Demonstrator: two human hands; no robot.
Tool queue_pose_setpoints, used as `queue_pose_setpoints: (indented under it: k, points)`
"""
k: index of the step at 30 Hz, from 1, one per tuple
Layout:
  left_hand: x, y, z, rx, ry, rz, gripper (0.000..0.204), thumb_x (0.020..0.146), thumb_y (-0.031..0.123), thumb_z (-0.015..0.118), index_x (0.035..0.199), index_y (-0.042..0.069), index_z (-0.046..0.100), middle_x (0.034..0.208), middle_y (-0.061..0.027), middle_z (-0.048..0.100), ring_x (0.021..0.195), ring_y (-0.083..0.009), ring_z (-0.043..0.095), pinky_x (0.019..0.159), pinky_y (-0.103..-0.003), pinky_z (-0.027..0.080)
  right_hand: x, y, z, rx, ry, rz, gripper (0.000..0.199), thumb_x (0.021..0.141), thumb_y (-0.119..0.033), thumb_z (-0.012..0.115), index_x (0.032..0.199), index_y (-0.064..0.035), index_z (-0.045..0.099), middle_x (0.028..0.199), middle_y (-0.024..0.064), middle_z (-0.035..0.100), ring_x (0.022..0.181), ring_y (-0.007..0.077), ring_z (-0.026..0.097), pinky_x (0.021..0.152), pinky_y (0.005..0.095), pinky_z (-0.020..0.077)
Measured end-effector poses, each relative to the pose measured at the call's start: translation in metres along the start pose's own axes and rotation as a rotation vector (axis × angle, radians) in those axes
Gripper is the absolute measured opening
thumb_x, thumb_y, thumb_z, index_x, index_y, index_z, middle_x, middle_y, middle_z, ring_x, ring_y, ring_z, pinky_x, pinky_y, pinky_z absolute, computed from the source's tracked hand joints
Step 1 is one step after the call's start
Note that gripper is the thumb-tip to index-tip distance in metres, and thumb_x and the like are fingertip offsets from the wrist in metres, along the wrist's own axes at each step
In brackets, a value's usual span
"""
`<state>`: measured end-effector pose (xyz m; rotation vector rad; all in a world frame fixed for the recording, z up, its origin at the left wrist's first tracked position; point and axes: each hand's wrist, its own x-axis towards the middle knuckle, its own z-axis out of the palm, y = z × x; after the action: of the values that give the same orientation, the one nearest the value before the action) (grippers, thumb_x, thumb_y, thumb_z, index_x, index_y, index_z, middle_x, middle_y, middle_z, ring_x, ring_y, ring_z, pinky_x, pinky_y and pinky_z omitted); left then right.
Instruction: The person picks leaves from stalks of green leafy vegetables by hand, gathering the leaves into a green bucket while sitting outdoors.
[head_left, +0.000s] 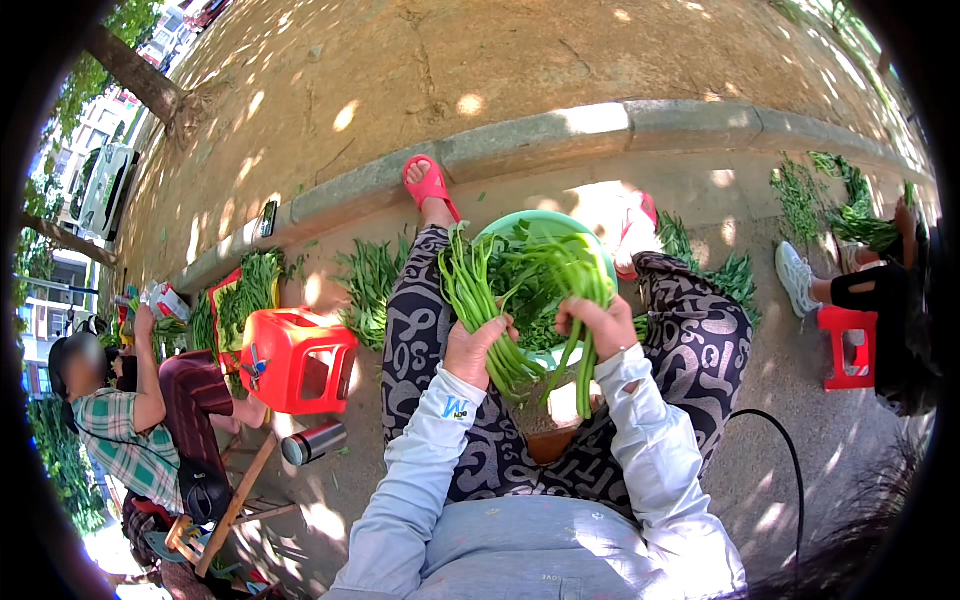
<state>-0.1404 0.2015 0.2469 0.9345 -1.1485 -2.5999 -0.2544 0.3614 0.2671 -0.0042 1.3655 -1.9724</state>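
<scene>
- On the far left of the work, loose greens (370, 290) lie on the ground, near the person's left leg (418, 330).
- Next comes the left hand (480, 345), closed around a thick left bunch (470, 285) of green stems, with the thumb on top. To work well, I think this grip should be firm but not hard, because such juicy stems probably bruise or snap.
- The long axis of this bunch is slanting: the upper end points forward and a little left, by the basin's left rim, and the lower end comes back toward the lap, to the right.
- In the middle, the light green basin (550, 224) stands between the legs, with leafy greens (528, 285) inside. It seems wise to do the handling above it, so that falling pieces are caught.
- Then the right hand (602, 325) is closed on a smaller right bunch (585, 265), over the basin's near right part. It would be better to take few stems at once and align their ends.
- This bunch arches forward and leftward over the basin; below the fist, its stems point almost straight back to the lap. Which ends are cut, I cannot tell surely.
</scene>
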Motion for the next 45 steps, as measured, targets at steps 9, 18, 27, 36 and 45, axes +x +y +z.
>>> queue_pose_setpoints:
  k: [9, 18, 27, 36, 45]
  points:
    - [0.001, 0.002, 0.004, -0.154, -0.071, -0.031, 0.041, 0.079, 0.009, 0.066, 0.115, 0.001, 0.047, 0.095, -0.0085, 0.057, 0.079, -0.0200, 0.059, 0.071, -0.033, 0.050, -0.002, -0.028, -0.021, 0.205, 0.131, -0.215, 0.016, 0.081, -0.011, 0.064, 0.094, -0.0014, 0.058, 0.059, 0.0017, 0.054, 0.046, 0.0107, 0.048, 0.043, 0.0227, 0.0389]
    - [0.000, -0.003, 0.006, -0.056, -0.157, -0.019, 0.042, 0.080, 0.007, 0.066, 0.118, 0.000, 0.049, 0.101, -0.0073, 0.059, 0.090, -0.0190, 0.059, 0.080, -0.032, 0.048, -0.001, 0.025, 0.010, -0.298, -0.243, -0.058, 0.036, 0.071, -0.012, 0.077, 0.101, 0.0015, 0.061, 0.092, 0.0046, 0.065, 0.081, 0.0107, 0.058, 0.072, 0.0266, 0.0481]
    - [-0.002, 0.005, 0.001, 0.041, -0.077, -0.040, 0.039, 0.081, 0.009, 0.065, 0.117, 0.002, 0.052, 0.088, -0.0032, 0.058, 0.082, -0.0152, 0.058, 0.074, -0.030, 0.049, 0.001, 0.006, 0.001, -0.284, -0.013, 0.012, 0.020, 0.075, -0.013, 0.065, 0.090, 0.0000, 0.064, 0.073, 0.0034, 0.061, 0.059, 0.0105, 0.054, 0.053, 0.0246, 0.0432]
    - [0.001, 0.001, -0.002, 0.012, -0.097, -0.016, 0.045, 0.079, 0.006, 0.067, 0.120, 0.002, 0.050, 0.094, -0.0060, 0.059, 0.080, -0.0172, 0.059, 0.074, -0.031, 0.049, 0.005, -0.023, -0.026, 0.145, 0.212, -0.196, 0.011, 0.080, -0.008, 0.064, 0.088, -0.0007, 0.060, 0.066, 0.0035, 0.059, 0.049, 0.0110, 0.052, 0.045, 0.0213, 0.0413]
    - [-0.002, -0.002, 0.004, 0.055, -0.191, -0.040, 0.042, 0.078, 0.008, 0.070, 0.115, 0.000, 0.052, 0.102, -0.0075, 0.061, 0.086, -0.0172, 0.059, 0.079, -0.030, 0.048, 0.002, 0.038, 0.010, -0.119, -0.326, -0.118, 0.047, 0.073, -0.007, 0.075, 0.114, 0.0016, 0.053, 0.104, 0.0066, 0.062, 0.093, 0.0137, 0.057, 0.082, 0.0275, 0.0456]
